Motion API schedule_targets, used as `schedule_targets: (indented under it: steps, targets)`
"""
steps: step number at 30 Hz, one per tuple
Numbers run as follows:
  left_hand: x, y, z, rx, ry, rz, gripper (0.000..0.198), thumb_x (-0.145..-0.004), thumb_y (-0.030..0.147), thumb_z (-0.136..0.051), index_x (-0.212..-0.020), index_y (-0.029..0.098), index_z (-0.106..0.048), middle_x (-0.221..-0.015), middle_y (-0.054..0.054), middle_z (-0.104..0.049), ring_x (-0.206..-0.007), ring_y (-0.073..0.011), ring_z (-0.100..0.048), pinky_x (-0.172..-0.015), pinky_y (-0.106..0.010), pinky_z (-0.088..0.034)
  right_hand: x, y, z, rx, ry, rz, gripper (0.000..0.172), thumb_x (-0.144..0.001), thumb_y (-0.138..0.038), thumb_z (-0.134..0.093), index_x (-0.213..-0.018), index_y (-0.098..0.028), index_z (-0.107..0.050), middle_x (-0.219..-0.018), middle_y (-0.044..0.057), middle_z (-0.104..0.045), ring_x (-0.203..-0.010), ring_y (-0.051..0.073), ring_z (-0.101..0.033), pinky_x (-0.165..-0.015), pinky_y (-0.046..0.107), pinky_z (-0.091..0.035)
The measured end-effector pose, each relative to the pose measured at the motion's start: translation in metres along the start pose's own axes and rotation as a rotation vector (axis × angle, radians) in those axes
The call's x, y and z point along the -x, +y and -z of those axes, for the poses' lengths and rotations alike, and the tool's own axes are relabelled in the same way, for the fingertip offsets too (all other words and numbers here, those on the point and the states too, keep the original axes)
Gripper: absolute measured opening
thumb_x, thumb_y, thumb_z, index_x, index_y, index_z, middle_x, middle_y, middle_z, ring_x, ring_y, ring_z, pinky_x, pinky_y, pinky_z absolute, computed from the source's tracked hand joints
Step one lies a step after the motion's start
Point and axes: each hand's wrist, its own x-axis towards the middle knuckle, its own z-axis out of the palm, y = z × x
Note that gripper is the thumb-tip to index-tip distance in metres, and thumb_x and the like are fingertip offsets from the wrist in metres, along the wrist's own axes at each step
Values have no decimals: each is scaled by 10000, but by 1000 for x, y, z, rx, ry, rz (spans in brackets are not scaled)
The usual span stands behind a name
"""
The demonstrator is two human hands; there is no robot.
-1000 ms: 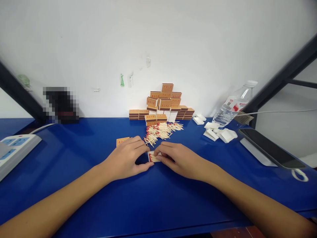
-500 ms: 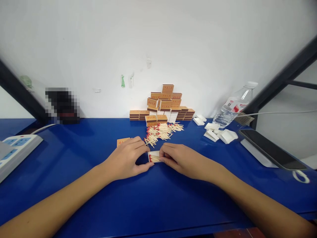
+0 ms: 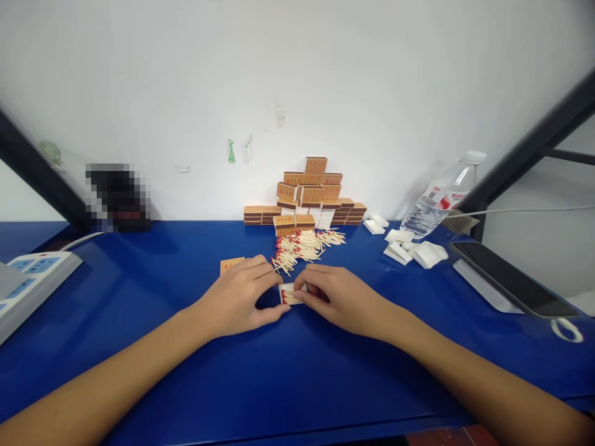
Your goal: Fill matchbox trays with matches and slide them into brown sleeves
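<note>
A small white matchbox tray lies on the blue table, partly filled with red-headed matches. My left hand grips its left end, fingertips at the far side and thumb at the near side. Inside the tray, my right hand pinches at the matches with thumb and fingers; how many it holds is hidden. Just beyond both hands spreads a loose pile of matches. An orange matchbox cover lies behind my left hand, which partly hides it.
Orange matchboxes are stacked against the wall. To the right lie several empty white trays, a tilted water bottle and a phone. A power strip sits at the left edge.
My right hand's fingertips have shifted slightly left along the matches in the tray. My left hand keeps its hold.
</note>
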Motion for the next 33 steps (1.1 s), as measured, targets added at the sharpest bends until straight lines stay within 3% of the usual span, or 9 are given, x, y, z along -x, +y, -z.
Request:
schedule_targets:
  steps: [3, 9, 20, 26, 33]
  targets:
    - [0, 2, 1, -16, -12, -28, 203, -950, 365, -700, -981, 166, -678, -884, -56, -697, -861, -237, -633, -756, -380, -488, -2, 1, -4, 27, 26, -2, 91, -1003, -243, -666, -939, -184, -691, -847, 12, -661, -700, 131, -577, -643, 257, -401]
    - [0, 2, 1, -15, -15, -37, 199, -945, 357, -702, -988, 165, -674, -891, -62, -699, -872, -240, -640, -754, -371, -498, -1, 5, -2, 143, -57, 105, 160, -1054, -229, -580, -1048, -164, -726, -976, 59, -686, -793, 157, -649, -711, 276, -455]
    - [-1, 4, 2, 14, -19, -46, 222, -968, 382, -668, -967, 160, -667, -870, -69, -685, -851, -235, -621, -749, -377, -529, 0, -1, 2, 5, -65, 82, 141, -1044, -285, -620, -977, -184, -691, -982, 41, -691, -790, 144, -646, -712, 271, -476]
    - [-1, 6, 1, 26, -16, -51, 223, -968, 381, -669, -976, 159, -672, -873, -75, -690, -858, -238, -626, -765, -379, -540, 1, -1, -2, 44, -33, 83, 160, -1047, -260, -604, -937, -178, -686, -957, 48, -682, -784, 147, -645, -714, 271, -471]
    - [-1, 5, 1, 19, -23, -42, 233, -974, 383, -658, -966, 151, -676, -864, -75, -684, -851, -237, -620, -760, -384, -538, 1, -2, 3, 96, -91, 59, 174, -1056, -317, -601, -1007, -184, -703, -975, 42, -690, -774, 148, -639, -699, 286, -442]
